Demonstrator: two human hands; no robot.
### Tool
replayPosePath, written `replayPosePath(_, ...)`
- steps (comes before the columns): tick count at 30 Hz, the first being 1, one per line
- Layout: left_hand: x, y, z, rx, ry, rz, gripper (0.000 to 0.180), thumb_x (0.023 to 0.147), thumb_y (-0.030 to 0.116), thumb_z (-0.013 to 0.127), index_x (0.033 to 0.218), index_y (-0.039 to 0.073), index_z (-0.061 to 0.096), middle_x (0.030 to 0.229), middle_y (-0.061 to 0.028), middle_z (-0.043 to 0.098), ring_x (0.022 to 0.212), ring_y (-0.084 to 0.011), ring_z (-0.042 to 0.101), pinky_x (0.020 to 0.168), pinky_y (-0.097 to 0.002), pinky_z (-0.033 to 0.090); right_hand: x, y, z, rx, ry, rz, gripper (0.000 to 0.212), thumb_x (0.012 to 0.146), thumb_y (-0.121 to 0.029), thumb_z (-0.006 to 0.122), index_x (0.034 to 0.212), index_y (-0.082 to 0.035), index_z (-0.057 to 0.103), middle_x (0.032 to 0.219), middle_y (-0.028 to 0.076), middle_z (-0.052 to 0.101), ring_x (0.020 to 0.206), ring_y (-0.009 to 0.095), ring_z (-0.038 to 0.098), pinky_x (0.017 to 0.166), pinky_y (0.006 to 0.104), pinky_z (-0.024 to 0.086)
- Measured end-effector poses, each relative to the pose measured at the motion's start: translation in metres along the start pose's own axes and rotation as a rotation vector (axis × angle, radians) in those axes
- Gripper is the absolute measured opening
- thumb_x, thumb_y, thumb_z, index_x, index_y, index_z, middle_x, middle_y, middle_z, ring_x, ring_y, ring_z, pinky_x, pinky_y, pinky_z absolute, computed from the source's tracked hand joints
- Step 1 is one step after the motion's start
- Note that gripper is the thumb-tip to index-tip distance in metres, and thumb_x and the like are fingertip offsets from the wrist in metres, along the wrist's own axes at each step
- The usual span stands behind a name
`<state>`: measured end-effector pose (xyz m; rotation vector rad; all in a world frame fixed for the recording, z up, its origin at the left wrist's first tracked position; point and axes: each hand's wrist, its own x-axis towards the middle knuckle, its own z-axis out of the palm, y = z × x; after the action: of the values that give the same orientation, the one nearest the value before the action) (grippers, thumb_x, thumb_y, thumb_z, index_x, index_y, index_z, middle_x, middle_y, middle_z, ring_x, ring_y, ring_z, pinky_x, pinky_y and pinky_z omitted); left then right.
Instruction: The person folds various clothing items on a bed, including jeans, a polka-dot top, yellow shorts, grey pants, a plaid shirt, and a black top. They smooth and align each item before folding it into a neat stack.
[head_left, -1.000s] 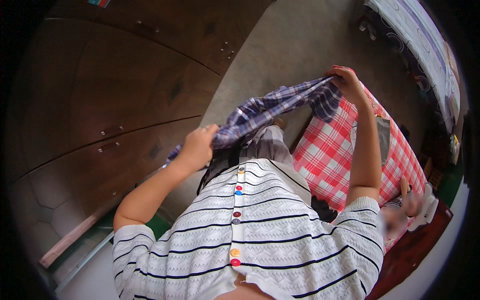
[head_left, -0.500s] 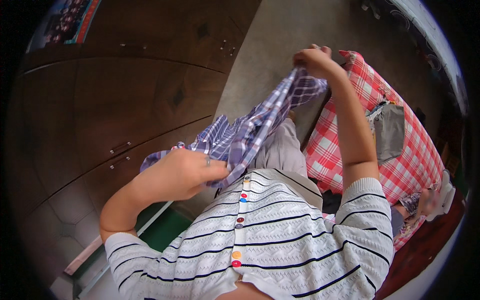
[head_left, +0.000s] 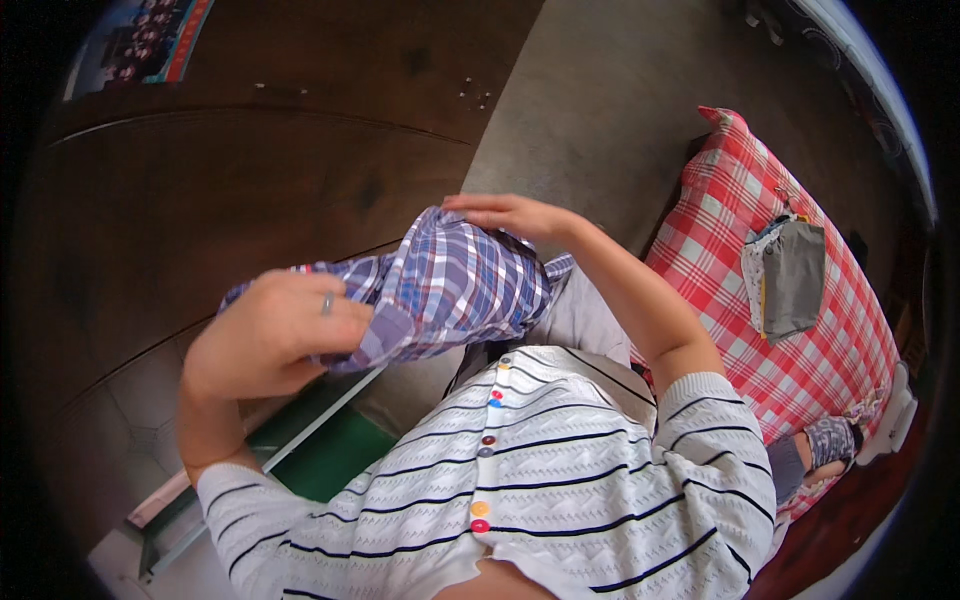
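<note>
Shirt (head_left: 455, 285) bunched before my chest: my left hand (head_left: 275, 335) clenches 1 end, fingertips hidden in cloth; my right hand (head_left: 505, 212) lies flat atop it, grip unclear.

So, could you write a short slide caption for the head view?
Both hands, left hand and right hand, hold a blue plaid shirt beside a red checked bed.

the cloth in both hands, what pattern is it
Blue, purple and white plaid cloth, seen in the head view.
</note>
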<state>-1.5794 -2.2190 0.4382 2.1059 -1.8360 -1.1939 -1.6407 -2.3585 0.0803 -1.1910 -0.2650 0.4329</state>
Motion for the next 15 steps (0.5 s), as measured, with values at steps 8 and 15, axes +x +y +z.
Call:
replayPosePath(8,0.060,-0.064,-0.080,0.536,0.473,-0.045,0.030,0.080,0.014,0.068,0.108,0.006,0.060,0.108,-0.0109,0.061,0.102,-0.0277,0.058,0.087,-0.0357,0.046,-0.040,0.018,0.043,0.662,-0.098,0.221,0.046,0.096,-0.033,0.047,0.133,-0.005,0.047,0.138,0.013,0.045,0.125,0.026,0.045,0.105,0.0360,0.036)
replayPosePath(15,0.099,-0.135,0.005,0.029,0.739,-0.323,0.023,0.090,0.022,0.061,0.106,0.006,0.061,0.104,-0.0086,0.061,0.099,-0.0208,0.058,0.086,-0.0320,0.045,-0.069,0.002,0.023,1.117,0.151,-0.011,0.043,0.097,-0.032,0.046,0.130,-0.004,0.050,0.134,0.014,0.048,0.120,0.026,0.048,0.102,0.0363,0.039)
